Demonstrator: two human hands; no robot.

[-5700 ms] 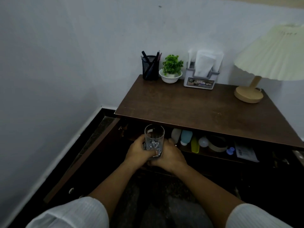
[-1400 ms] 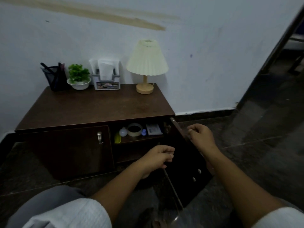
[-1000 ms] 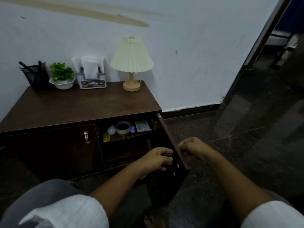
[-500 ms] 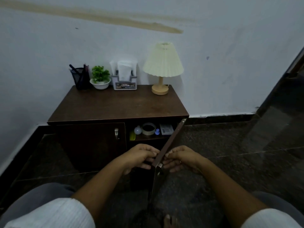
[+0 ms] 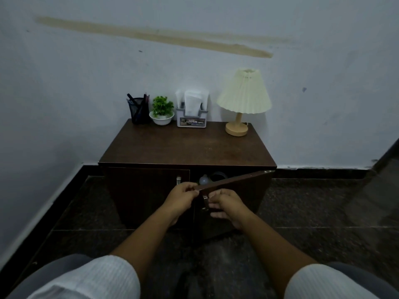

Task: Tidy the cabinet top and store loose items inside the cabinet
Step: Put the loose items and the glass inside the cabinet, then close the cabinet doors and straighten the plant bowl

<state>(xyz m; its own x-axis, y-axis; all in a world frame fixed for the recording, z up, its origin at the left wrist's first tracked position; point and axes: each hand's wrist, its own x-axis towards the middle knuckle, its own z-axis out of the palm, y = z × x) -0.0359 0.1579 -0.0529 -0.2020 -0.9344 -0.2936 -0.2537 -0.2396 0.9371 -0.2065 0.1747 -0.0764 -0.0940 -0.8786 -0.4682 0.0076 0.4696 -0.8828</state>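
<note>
**Both hands at the free edge of the half-open right door**

Nearest, the left hand point(image 5: 183, 198) pinches the free top corner of the right door point(image 5: 250, 188). Just beside it, the right hand point(image 5: 226, 205) curls its fingers round the metal handle point(image 5: 205, 201). The door's top edge runs from the hands away and rightward to its hinge, so closing looks like a push forward toward the shut left door point(image 5: 146, 190). Through the gap, a bulb point(image 5: 204, 179) and a tape roll point(image 5: 218, 175) sit inside. Beyond, the counter point(image 5: 185, 147) carries a pen cup point(image 5: 139, 112), plant point(image 5: 162, 106), tissue box point(image 5: 191, 117) and lamp point(image 5: 244, 93).
</note>
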